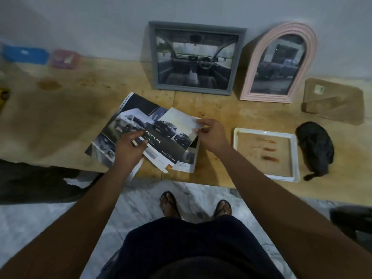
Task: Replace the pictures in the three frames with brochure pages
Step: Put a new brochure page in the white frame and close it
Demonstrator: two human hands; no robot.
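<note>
A car brochure (128, 121) lies open on the wooden table. My right hand (211, 135) pinches the upper right corner of its top page (175, 125), which shows dark pickup trucks. My left hand (128, 148) rests on the brochure's lower left part and holds a small white and dark object between its fingers. A grey rectangular frame (153, 57) with a car interior picture leans on the wall. Beside it stands a pink arched frame (311, 49) with a truck picture. A white frame (295, 156) lies flat at the right, empty of any picture.
A brown frame backing board with its stand (334, 101) lies at the far right. A black cloth bag (316, 146) sits next to the white frame. Blue (24, 54) and pink (63, 58) containers stand at the back left. My feet are on the marble floor below.
</note>
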